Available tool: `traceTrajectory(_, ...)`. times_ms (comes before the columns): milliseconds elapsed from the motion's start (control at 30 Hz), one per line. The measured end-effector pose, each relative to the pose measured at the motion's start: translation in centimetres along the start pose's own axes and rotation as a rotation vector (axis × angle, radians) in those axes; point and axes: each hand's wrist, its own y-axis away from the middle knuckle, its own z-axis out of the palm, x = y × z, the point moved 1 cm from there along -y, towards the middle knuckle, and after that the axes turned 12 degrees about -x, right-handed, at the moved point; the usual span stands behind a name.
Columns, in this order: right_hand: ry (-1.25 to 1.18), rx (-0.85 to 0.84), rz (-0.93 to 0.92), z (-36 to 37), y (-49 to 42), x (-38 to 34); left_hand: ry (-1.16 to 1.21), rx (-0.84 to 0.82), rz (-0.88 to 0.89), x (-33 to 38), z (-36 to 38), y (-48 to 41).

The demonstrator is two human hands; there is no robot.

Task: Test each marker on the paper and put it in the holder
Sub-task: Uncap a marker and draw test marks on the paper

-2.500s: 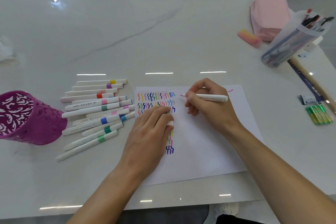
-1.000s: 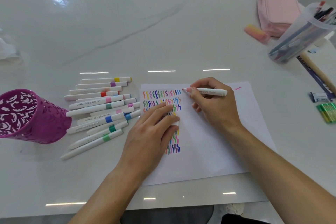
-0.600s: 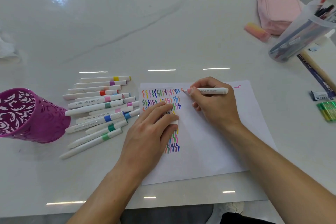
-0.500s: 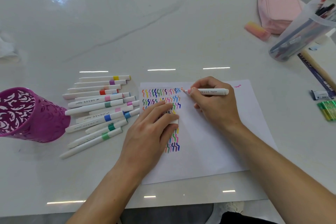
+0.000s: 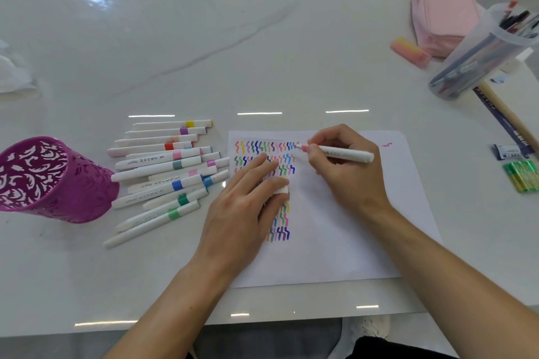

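Note:
My right hand grips a white marker with a pink tip, and the tip touches the white paper at the right end of the top row of coloured squiggles. My left hand lies flat on the paper, pressing it down, with a small white cap tucked under its fingers. Left of the paper lie several capped white markers with coloured bands. The purple cut-out holder stands at the far left.
At the back right are a pink pouch, a pink eraser and a clear tub of pens. A wooden stick, a small packet and green batteries lie at the right edge. White tissue lies at far left.
My right hand has moved the marker tip left and up onto the end of the top squiggle row. My left hand has stayed on the paper.

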Motion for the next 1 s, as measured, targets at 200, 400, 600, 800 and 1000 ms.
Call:
traceTrajectory(200,0.114,-0.047,-0.067,-0.6,2.8,-1.9,0.055,0.037,-0.07,0.7,-1.2,0.2)
traceTrajectory(400,-0.234,-0.129,0.099,-0.4,5.1,-4.4,0.035,0.081,-0.186,2.3,-2.6,1.0)
traceTrajectory(600,-0.396,-0.056,0.228,0.1,8.1,-4.6,0.116,0.047,-0.193,3.3,-2.7,1.6)
traceTrajectory(800,-0.373,-0.029,0.248,0.3,7.8,-4.7,0.068,0.043,-0.215,3.3,-2.4,1.6)
traceTrajectory(1000,-0.334,-0.086,0.276,0.8,7.5,-4.4,0.07,0.02,-0.193,2.9,-2.2,1.7)
